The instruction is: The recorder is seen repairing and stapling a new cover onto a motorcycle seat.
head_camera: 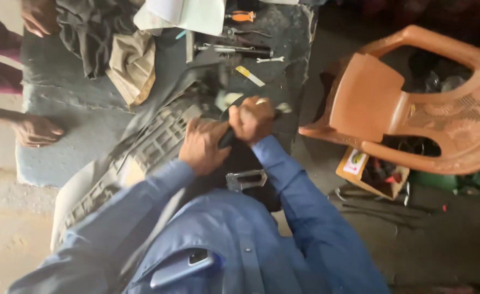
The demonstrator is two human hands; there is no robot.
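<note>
Black strap (230,136) gripped by both hands, grey workbench (77,109), orange plastic chair (392,103), dirt floor

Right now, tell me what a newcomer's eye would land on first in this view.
At centre, the person's left hand and right hand close together in one grip on a dark curved part, over a ribbed grey panel lying on the worn workbench. To the right an orange plastic chair lies tipped on its side. At the bench's left edge, another person's hand rests flat.
</note>
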